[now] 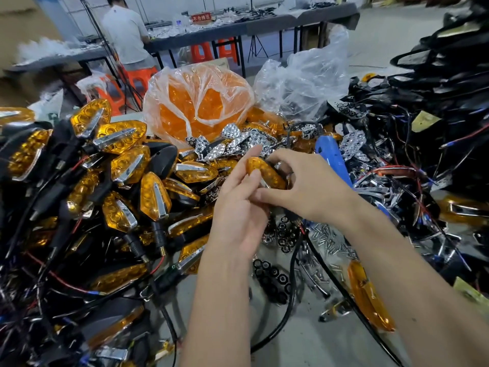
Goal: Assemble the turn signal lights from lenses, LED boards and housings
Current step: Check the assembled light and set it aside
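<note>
Parts-heaped grey worktable (299, 337), workshop benches (227, 30) behind

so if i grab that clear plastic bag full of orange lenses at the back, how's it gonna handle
The bag of orange lenses would likely sag and shift: its film is thin, crinkled and loosely open on top. It bulges full, so it is probably bulky more than heavy, since the lenses look like thin plastic shells. Lifted by the film alone, it might tear or spill.

Small assembly workshop: finished turn signals (111, 165) heaped left of a bagged lens sack (198, 102); behind it, parts-strewn benches (238, 27), orange stools (225, 50), seated worker (127, 33).
</note>
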Demonstrator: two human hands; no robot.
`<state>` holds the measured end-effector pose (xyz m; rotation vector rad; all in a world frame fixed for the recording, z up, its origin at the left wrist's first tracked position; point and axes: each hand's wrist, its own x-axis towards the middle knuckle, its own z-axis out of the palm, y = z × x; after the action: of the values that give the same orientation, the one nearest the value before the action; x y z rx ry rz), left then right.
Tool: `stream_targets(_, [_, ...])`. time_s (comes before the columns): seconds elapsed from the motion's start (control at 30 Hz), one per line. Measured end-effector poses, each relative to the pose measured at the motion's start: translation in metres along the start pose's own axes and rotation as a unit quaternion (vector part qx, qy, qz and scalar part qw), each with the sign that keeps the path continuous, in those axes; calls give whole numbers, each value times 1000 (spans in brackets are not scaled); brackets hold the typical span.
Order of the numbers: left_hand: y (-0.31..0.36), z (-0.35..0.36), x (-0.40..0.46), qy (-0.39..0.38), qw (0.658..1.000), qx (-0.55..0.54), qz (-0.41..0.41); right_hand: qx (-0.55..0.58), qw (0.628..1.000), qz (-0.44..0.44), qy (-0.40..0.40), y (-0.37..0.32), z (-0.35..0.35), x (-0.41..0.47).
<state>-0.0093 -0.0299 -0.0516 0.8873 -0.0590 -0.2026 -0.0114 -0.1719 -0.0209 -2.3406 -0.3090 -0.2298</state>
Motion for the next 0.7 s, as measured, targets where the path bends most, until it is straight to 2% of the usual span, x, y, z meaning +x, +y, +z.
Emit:
stream_targets(0.13, [2,-1,-2,7,1000,18,-2,72,997,-21,6,4,2,0])
stream_targets(0.2, [1,-2,-2,17,998,56,-17,133,990,-23,44,4,0,-1])
stream_targets(0.33, [-2,-1,-3,-49,994,85,-55,201,974,-47,96,6,-2,-1])
stream_targets(0.37, [-3,0,-3,-51,993,85,-60,173,976,-68,110,5,-1,-1])
stream_targets(0.43, [-3,2,-3,-43,995,78,-48,34,980,-119,154,6,3,-1])
stream_targets(0.53, [-1,-2,-1,-44,994,82,60,-106,965,-135,199,7,4,-1])
stream_targets(0.6, [3,-7,-1,-58,987,90,118,-111,962,-141,204,9,5,-1])
stream_targets(0.7, [8,-11,-2,-58,981,104,153,-55,965,-174,188,7,3,0])
